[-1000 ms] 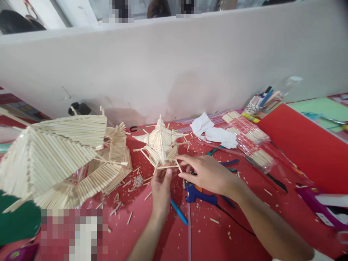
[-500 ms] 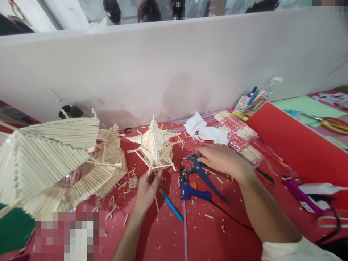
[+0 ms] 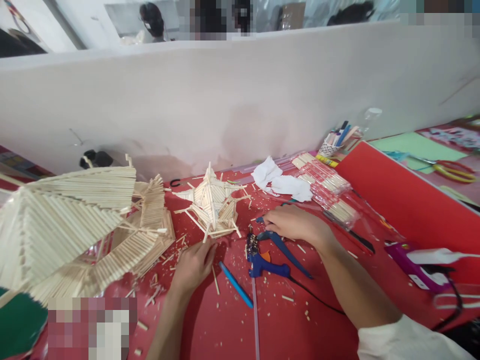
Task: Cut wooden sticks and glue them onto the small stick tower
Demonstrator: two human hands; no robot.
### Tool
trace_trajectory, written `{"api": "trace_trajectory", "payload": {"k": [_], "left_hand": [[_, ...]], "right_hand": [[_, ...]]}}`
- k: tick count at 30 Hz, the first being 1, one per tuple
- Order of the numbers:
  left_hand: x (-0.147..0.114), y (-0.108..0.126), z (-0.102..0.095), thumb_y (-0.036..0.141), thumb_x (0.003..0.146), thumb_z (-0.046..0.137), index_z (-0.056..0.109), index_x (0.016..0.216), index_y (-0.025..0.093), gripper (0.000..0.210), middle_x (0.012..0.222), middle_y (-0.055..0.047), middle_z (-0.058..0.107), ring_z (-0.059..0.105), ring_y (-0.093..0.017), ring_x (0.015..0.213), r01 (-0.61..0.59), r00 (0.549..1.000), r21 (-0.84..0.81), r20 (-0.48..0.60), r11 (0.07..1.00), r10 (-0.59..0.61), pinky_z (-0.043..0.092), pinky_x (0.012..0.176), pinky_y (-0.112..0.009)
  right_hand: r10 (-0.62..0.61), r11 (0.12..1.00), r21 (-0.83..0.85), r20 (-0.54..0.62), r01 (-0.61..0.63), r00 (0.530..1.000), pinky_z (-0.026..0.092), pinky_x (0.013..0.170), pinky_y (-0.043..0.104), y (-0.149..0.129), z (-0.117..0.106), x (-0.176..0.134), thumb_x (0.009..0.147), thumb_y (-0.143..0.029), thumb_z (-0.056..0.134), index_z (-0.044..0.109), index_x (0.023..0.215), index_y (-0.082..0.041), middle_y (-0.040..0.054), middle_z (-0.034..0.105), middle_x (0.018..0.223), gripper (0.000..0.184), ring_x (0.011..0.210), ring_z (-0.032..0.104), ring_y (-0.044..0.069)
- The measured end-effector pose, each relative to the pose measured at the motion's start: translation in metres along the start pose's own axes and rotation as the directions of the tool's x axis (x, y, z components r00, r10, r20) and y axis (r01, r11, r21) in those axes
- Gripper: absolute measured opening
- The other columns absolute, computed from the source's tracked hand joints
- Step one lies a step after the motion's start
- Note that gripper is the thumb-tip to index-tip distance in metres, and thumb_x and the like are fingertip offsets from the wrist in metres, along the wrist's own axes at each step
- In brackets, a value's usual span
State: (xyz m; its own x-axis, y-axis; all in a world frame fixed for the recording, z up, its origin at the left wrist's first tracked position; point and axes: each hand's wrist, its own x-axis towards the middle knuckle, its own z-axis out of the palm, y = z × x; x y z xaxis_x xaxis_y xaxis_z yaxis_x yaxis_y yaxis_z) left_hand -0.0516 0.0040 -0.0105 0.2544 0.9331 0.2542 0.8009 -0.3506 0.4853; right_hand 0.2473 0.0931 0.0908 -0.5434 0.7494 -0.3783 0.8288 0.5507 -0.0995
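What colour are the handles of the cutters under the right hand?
The handles of the cutters are dark blue, best seen in the head view, just below the right hand.

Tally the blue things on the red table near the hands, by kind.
Blue hot glue gun: 1
Blue-handled cutting pliers, under the right hand: 1
Blue pen, right of the left hand: 1
Total: 3
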Motion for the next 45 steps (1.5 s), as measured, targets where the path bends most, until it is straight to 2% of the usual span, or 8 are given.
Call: {"api": "trace_trajectory", "payload": {"k": [8, 15, 24, 29, 33, 37, 40, 45], "left_hand": [[0.001, -0.001, 0.0, 0.026, 0.103, 0.047, 0.073, 0.106, 0.022, 0.026, 0.085, -0.007, 0.078, 0.072, -0.018, 0.072, -0.187, 0.982, 0.11, 0.041, 0.976, 0.183, 0.054, 0.069, -0.026], [0.004, 0.004, 0.0, 0.019, 0.098, 0.049, 0.071, 0.107, 0.021, 0.024, 0.092, -0.008, 0.076, 0.072, -0.018, 0.077, -0.334, 0.943, 0.11, 0.032, 0.936, 0.332, 0.055, 0.072, -0.028], [0.005, -0.001, -0.003, 0.016, 0.097, 0.046, 0.066, 0.098, 0.021, 0.02, 0.073, -0.003, 0.07, 0.065, -0.018, 0.063, -0.356, 0.932, 0.183, -0.002, 0.916, 0.363, 0.05, 0.062, -0.028], [0.005, -0.009, -0.002, 0.014, 0.096, 0.047, 0.065, 0.105, 0.02, 0.02, 0.078, -0.006, 0.073, 0.066, -0.018, 0.064, -0.349, 0.928, 0.176, -0.071, 0.92, 0.365, 0.051, 0.064, -0.027], [0.005, -0.006, -0.001, 0.012, 0.096, 0.047, 0.066, 0.106, 0.019, 0.023, 0.078, -0.007, 0.075, 0.066, -0.018, 0.062, -0.355, 0.927, 0.129, -0.079, 0.926, 0.366, 0.051, 0.061, -0.026], [0.006, 0.007, 0.0, 0.02, 0.098, 0.052, 0.07, 0.104, 0.021, 0.019, 0.087, -0.007, 0.078, 0.072, -0.018, 0.072, -0.23, 0.969, -0.038, -0.104, 0.972, 0.225, 0.055, 0.069, -0.026], [0.006, 0.016, -0.001, 0.028, 0.098, 0.056, 0.074, 0.102, 0.022, 0.019, 0.09, -0.007, 0.079, 0.075, -0.019, 0.078, -0.024, 0.999, -0.231, -0.042, 0.973, 0.015, 0.057, 0.071, -0.026], [0.005, 0.017, 0.001, 0.041, 0.096, 0.06, 0.08, 0.095, 0.019, 0.03, 0.087, -0.009, 0.08, 0.074, -0.022, 0.077, 0.29, 0.949, -0.562, 0.065, 0.774, -0.308, 0.057, 0.072, -0.031]], "right_hand": [[0.042, 0.999, -0.015, -0.011, -0.042, 0.999, 0.043, 0.066, 0.03, 0.003, -0.002, 0.0, 0.102, -0.03, 0.052, 0.078, 0.087, -0.018, 0.0119, 0.078, 0.089, 0.032, 0.084, 0.074, 0.026], [-0.069, 0.997, 0.04, 0.02, 0.068, 0.997, 0.041, 0.064, 0.028, -0.009, -0.007, 0.0, 0.095, -0.019, 0.06, 0.075, 0.092, -0.02, 0.008, 0.078, 0.089, 0.016, 0.083, 0.074, 0.023], [-0.083, 0.996, 0.032, 0.143, 0.08, 0.986, 0.048, 0.076, 0.032, -0.051, 0.002, -0.001, 0.073, -0.05, 0.088, 0.078, 0.087, -0.017, 0.0114, 0.077, 0.086, 0.038, 0.09, 0.074, 0.03], [-0.043, 0.999, -0.001, 0.191, 0.044, 0.981, 0.049, 0.079, 0.034, -0.069, 0.022, -0.002, 0.07, -0.041, 0.092, 0.077, 0.092, -0.014, 0.0135, 0.077, 0.091, 0.038, 0.09, 0.073, 0.03], [0.005, 1.0, -0.007, 0.093, -0.004, 0.996, 0.051, 0.081, 0.035, -0.072, 0.06, 0.0, 0.071, -0.028, 0.089, 0.074, 0.093, -0.015, 0.0133, 0.075, 0.089, 0.029, 0.09, 0.072, 0.03], [0.057, 0.997, 0.054, 0.1, -0.062, 0.993, 0.054, 0.077, 0.035, -0.072, 0.084, 0.004, 0.069, -0.024, 0.089, 0.073, 0.089, -0.016, 0.0126, 0.075, 0.084, 0.027, 0.085, 0.072, 0.03], [0.096, 0.995, 0.036, 0.059, -0.098, 0.994, 0.054, 0.074, 0.033, -0.075, 0.078, 0.001, 0.073, -0.016, 0.083, 0.073, 0.086, -0.016, 0.0133, 0.075, 0.083, 0.017, 0.082, 0.073, 0.028], [0.126, 0.992, 0.014, 0.011, -0.126, 0.992, 0.052, 0.066, 0.03, -0.083, 0.051, -0.006, 0.079, -0.009, 0.075, 0.073, 0.075, -0.016, 0.0126, 0.073, 0.07, 0.008, 0.073, 0.073, 0.025]]}}
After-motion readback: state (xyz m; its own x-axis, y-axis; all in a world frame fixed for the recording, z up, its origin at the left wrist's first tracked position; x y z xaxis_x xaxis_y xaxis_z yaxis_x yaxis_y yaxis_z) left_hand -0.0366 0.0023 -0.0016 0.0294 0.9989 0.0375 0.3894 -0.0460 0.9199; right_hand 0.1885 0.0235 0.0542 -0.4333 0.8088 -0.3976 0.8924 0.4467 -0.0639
